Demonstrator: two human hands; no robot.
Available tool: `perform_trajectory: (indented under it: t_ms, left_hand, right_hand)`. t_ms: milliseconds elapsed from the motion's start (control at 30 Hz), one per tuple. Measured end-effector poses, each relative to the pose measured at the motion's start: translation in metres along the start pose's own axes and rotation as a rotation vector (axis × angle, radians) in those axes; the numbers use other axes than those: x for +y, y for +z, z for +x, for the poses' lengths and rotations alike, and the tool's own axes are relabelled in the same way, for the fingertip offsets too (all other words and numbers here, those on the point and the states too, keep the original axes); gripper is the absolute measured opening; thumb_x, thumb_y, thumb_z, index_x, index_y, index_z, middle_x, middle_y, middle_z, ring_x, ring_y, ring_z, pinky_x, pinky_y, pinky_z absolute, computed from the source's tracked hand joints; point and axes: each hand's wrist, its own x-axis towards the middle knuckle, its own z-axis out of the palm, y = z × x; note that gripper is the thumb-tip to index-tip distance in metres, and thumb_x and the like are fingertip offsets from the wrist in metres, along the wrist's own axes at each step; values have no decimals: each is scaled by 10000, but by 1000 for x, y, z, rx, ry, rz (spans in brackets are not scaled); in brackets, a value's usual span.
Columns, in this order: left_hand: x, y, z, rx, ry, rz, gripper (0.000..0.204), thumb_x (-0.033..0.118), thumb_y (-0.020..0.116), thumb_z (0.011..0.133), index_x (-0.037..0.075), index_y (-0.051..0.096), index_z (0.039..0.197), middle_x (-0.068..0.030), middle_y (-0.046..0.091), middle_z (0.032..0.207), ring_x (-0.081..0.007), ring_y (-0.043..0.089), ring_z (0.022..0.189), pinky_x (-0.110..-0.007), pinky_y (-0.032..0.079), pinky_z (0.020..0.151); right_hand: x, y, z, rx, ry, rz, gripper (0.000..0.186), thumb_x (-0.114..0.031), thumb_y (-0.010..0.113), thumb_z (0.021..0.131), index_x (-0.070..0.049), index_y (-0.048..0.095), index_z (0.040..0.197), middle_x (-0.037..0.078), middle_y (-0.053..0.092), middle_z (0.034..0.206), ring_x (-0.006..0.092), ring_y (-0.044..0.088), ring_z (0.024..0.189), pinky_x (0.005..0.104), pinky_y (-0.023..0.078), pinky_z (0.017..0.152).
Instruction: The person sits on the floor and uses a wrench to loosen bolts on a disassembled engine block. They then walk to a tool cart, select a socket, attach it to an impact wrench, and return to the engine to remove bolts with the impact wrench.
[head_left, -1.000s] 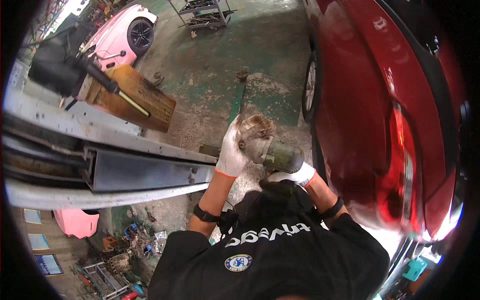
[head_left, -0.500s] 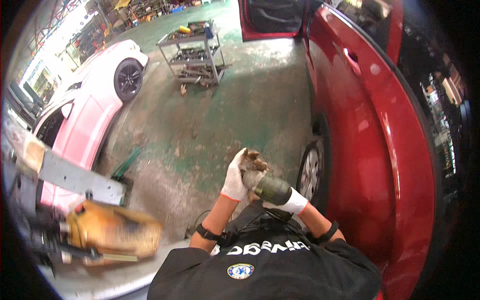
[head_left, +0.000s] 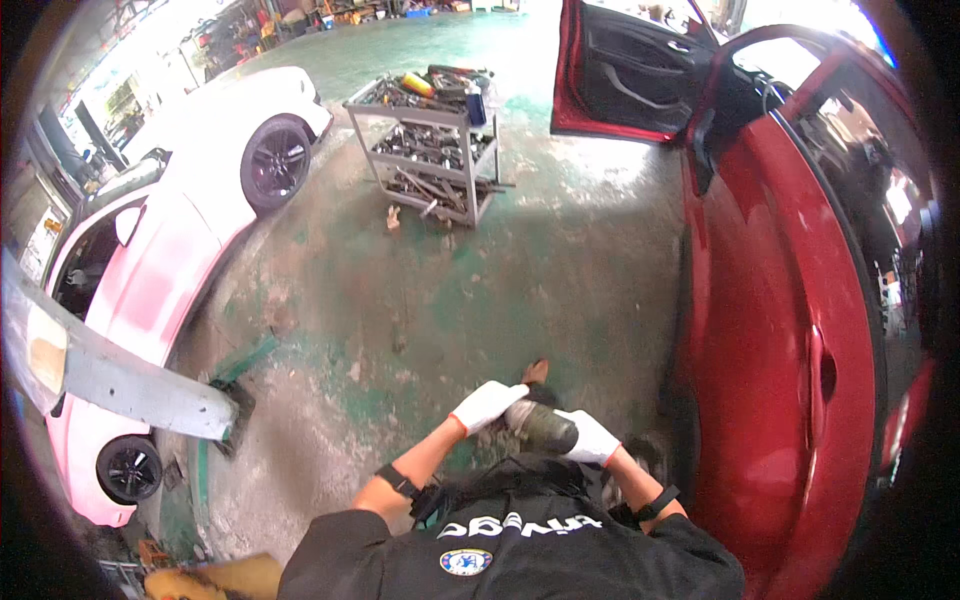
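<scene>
In front of my waist is a dark green power tool (head_left: pixel 548 430) with a thick, rounded body and a paler grey collar. My left hand (head_left: pixel 488 404), in a white knitted glove with an orange cuff, is closed around its far end. My right hand (head_left: pixel 590 437), gloved the same way, grips its right side, with the fingers partly hidden behind the body. The working end of the tool is covered by my left hand and cannot be made out. A brown shoe tip (head_left: pixel 538 371) shows just beyond the hands.
A red car (head_left: pixel 750 380) with an open door (head_left: pixel 635 75) stands close on my right. A three-tier metal cart (head_left: pixel 465 170) loaded with tools is ahead. To the left are a white and pink car (head_left: pixel 165 275) and a grey metal beam (head_left: pixel 150 385).
My view has shifted forward along the red car; the cart appears nearer and the yellowish block at the lower left has slid mostly out of view. Both hands still hold the power tool, now lower.
</scene>
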Motion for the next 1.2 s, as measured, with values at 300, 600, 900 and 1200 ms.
perform_trajectory:
  t_ms: [300,600,900,1200]
  left_hand:
    - [77,-165,164,224,-92,-197,427,344,582,995,-60,709,1049,-77,734,937,-129,594,830,-318,483,795]
    - [98,-288,266,269,-80,-422,382,308,607,988,-53,712,1059,-40,727,986,-118,598,861,-319,481,796]
    - [103,-487,404,-59,-349,-434,387,380,534,1000,33,666,1108,-185,735,967,-247,687,712,-364,541,606]
    - [-112,-706,461,638,-568,-963,276,312,488,977,48,530,1041,-205,679,826,-249,563,476,-369,443,387]
  right_hand:
    - [71,-145,273,-409,69,-112,561,-399,717,801,-86,587,1248,202,700,1076,405,662,1011,430,518,868]
    - [85,-207,455,-513,-35,-187,532,-370,701,799,-81,560,1223,229,694,1029,441,652,980,489,514,831]
    - [126,-214,612,-267,434,-271,502,-363,701,772,-87,628,1185,211,699,1092,401,663,1016,450,511,875]
    - [263,-239,642,243,1147,21,303,-244,715,730,19,721,880,132,731,821,254,692,741,385,523,697]
